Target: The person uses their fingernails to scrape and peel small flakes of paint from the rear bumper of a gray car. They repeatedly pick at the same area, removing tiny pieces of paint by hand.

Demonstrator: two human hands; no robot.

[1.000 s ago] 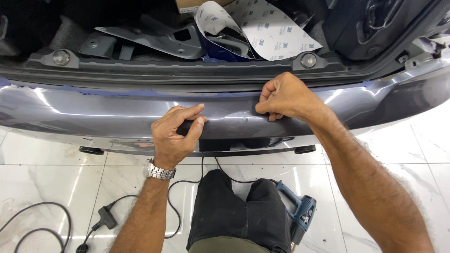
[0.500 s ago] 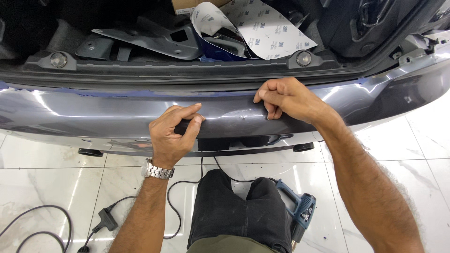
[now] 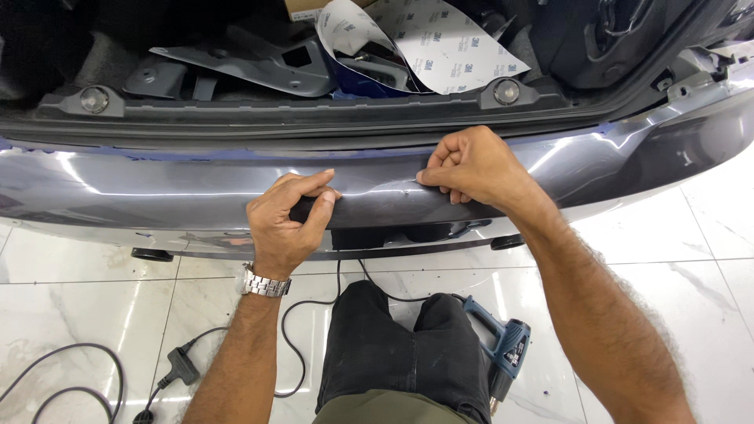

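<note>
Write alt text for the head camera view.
Two bare hands work on a glossy grey car rear bumper: the left hand presses a small dark tool against it, the right hand pinches its surface film. A blue heat gun lies on the white tiled floor below.

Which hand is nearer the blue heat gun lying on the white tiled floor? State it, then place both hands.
Right. The right hand pinches film on the glossy grey bumper, above the blue heat gun; the left hand presses the bumper farther to its left.
</note>
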